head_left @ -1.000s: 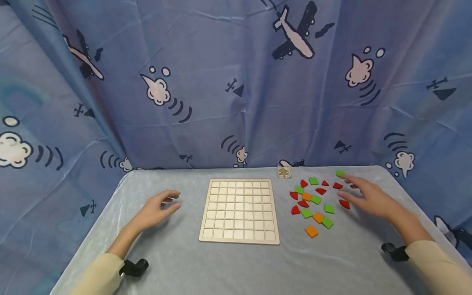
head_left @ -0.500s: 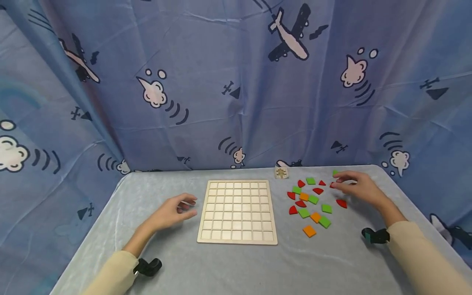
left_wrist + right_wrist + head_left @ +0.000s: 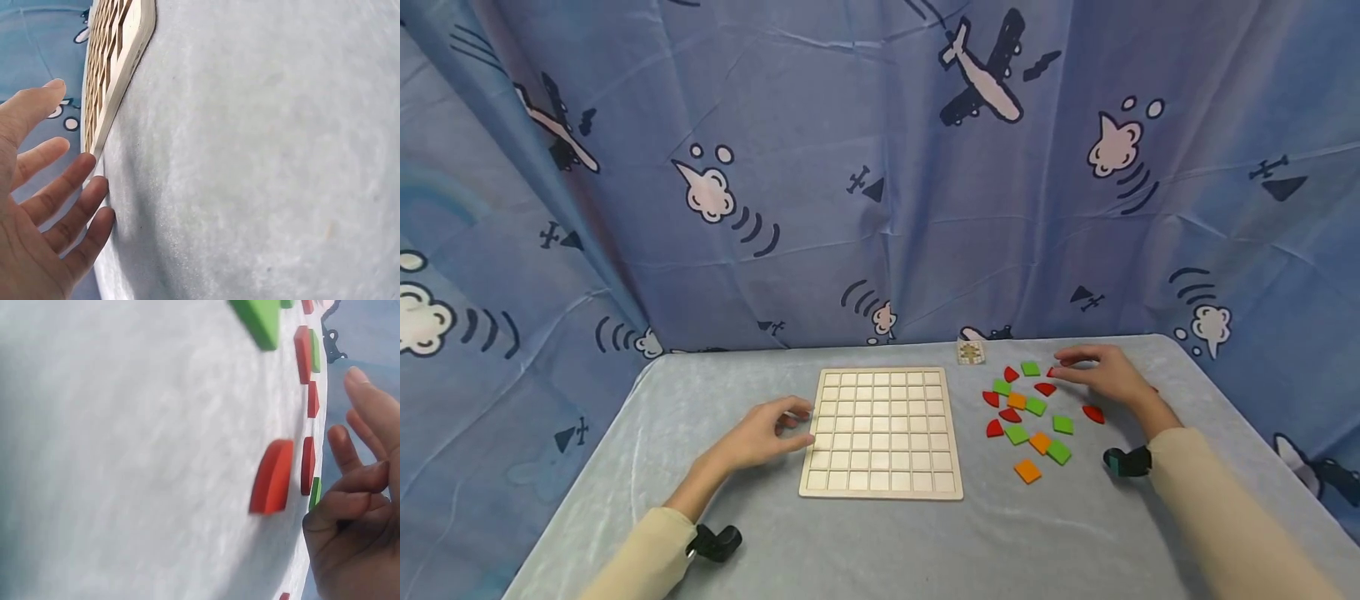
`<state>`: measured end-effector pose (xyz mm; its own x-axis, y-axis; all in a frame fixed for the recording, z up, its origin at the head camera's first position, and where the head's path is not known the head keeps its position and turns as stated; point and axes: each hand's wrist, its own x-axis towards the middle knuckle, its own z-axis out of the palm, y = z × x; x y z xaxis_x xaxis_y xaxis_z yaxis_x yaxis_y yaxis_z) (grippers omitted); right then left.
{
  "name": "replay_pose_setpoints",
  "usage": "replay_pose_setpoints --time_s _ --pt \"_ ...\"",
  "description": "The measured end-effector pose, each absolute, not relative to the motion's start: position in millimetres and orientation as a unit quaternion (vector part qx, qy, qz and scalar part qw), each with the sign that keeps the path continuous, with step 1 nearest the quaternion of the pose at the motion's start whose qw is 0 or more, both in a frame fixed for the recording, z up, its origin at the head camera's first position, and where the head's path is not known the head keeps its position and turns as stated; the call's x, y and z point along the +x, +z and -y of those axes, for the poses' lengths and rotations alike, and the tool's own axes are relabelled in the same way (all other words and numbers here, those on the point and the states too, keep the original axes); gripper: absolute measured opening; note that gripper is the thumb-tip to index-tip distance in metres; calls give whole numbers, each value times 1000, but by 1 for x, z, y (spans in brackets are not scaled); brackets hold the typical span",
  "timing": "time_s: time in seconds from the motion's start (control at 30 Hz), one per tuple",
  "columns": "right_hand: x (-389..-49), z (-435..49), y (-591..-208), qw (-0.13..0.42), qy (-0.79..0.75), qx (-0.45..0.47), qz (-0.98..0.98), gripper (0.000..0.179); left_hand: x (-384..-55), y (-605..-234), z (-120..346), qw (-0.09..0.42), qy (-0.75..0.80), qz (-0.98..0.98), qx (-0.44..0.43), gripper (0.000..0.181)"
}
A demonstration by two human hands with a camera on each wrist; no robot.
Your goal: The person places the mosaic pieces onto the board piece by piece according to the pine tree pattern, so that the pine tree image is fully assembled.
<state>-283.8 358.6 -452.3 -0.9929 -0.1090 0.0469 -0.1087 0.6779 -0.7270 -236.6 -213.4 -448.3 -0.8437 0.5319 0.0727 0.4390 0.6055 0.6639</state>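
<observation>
Fingers spread and slightly bent, my left hand [image 3: 763,435] is at the left edge of a pale wooden grid board [image 3: 880,493], its fingertips right at the rim and holding nothing. The left wrist view shows the palm of that hand [image 3: 47,215] beside the board's edge [image 3: 134,50]. Above the far part of the scattered tiles hovers my right hand [image 3: 1105,375]. Its thumb and forefinger are apart, close to a small red triangle [image 3: 1051,372] that they partly overlap. The right wrist view has a red quarter-round tile [image 3: 273,478] below this hand [image 3: 362,487].
Several green square tiles [image 3: 1062,424], orange squares [image 3: 1027,471] and red rounded pieces [image 3: 1045,388] lie right of the board. A small patterned card [image 3: 971,352] lies at the back edge. A blue printed curtain [image 3: 820,208] hangs behind the grey-clothed table [image 3: 865,550].
My left hand has moved right, up to the board's edge. My right hand has moved left over the tiles, from the far green square toward the small red triangle.
</observation>
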Motion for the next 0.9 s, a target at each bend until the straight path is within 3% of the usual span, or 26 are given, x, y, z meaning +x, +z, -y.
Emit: replay_pose_setpoints --time_s 0.5,0.9 --pt "-296 -350 -456 30 -392 -36 -919 58 -238 -451 211 57 336 -899 276 44" --pt "-302 -349 -460 22 -390 -33 -920 38 -241 -452 208 46 330 -905 265 46"
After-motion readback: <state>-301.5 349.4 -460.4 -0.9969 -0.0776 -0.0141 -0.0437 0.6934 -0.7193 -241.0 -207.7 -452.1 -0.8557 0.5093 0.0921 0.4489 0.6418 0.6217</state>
